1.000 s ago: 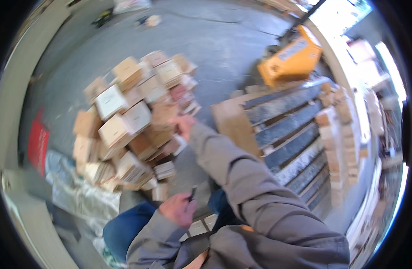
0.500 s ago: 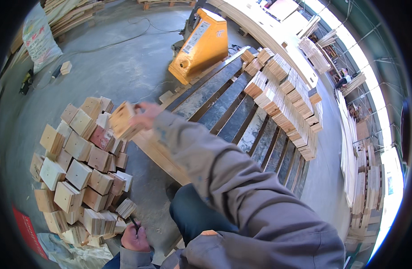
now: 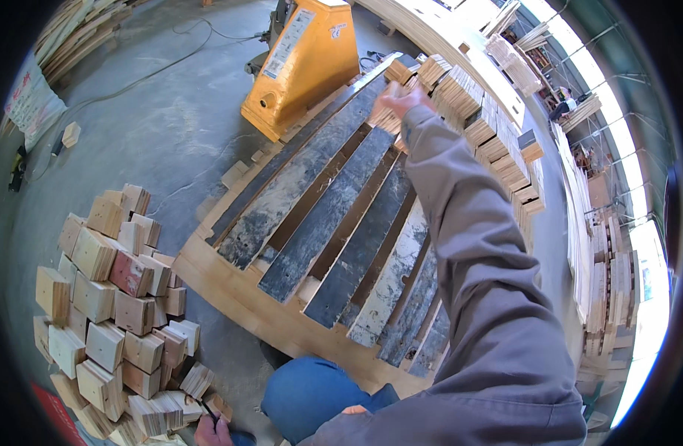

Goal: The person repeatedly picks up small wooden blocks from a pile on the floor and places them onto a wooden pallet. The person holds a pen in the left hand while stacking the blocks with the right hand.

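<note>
My right hand point(image 3: 410, 98) reaches to the far end of the slatted pallet point(image 3: 334, 260), its fingers closed on a small bundle of wooden blocks point(image 3: 384, 119) beside the stacked rows. Motion blurs the fingers, and my hand and sleeve hide part of the bundle. Near the lower edge my left hand point(image 3: 213, 432) is closed around a thin dark stick-like tool point(image 3: 207, 408); its exact kind cannot be made out. Close by that hand, a heap of pale wooden blocks point(image 3: 103, 342) lies on the floor, one block painted reddish.
Rows of stacked blocks point(image 3: 497, 137) line the pallet's right side. A yellow pallet jack point(image 3: 304, 70) stands at its far left edge. A cable point(image 3: 133, 88) crosses the grey floor near a white sack point(image 3: 31, 104). Long boards point(image 3: 81, 37) lie behind. My knee point(image 3: 319, 398) is beside the pallet.
My right hand has carried the bundle of wooden blocks from above the floor heap, across the pallet, to the stacked rows. My left hand keeps its hold. The view has shifted right.
</note>
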### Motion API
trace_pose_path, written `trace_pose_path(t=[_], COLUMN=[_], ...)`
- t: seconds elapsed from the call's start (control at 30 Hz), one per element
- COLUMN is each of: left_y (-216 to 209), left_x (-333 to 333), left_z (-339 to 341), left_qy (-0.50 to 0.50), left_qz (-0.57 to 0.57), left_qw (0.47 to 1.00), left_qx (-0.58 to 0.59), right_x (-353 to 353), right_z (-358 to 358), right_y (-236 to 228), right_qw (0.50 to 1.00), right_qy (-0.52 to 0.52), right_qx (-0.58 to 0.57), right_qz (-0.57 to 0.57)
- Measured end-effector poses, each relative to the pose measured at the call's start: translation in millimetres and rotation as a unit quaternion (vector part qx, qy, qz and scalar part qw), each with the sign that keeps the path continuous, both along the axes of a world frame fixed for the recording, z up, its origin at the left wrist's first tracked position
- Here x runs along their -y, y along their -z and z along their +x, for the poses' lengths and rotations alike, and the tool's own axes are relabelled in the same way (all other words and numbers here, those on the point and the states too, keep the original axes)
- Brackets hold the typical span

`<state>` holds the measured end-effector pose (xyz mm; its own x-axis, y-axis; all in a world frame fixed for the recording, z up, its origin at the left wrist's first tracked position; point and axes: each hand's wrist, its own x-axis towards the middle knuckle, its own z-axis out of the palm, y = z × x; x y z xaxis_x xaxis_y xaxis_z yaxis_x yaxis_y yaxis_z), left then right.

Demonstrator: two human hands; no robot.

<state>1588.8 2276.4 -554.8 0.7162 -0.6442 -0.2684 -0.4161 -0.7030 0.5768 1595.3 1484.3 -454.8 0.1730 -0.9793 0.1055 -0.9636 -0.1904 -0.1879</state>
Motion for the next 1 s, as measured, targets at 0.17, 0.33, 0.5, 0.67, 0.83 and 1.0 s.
trace_pose_path(t=[0.17,0.33,0.5,0.67,0.83,1.0], left_y=[11.5,22.0,28.5,36.9,35.6,39.6], left_x=[9.0,2.1,-3.5,-10.1,-7.2,-7.5], left_z=[-1.2,2.2,3.9,2.3,1.9,0.6], left_qy=[-0.009,0.006,0.014,0.038,0.006,-0.007], left_qz=[0.022,0.027,0.034,0.041,0.040,0.054], left_qw=[1.000,1.000,0.999,0.998,0.999,0.998], left_qx=[0.008,-0.012,-0.013,0.007,-0.030,-0.037], right_x=[10.9,-15.3,-14.7,-1.7,18.6,37.2], right_z=[-4.7,-16.7,-9.6,5.8,12.3,15.2], right_y=[15.5,64.2,76.4,78.2,79.0,79.6], right_qw=[0.980,0.935,0.943,0.951,0.960,0.970], right_qy=[-0.055,-0.169,-0.166,-0.161,-0.157,-0.106], right_qx=[-0.173,-0.292,-0.283,-0.247,-0.218,-0.213], right_qz=[-0.077,-0.107,-0.063,-0.094,-0.077,-0.049])
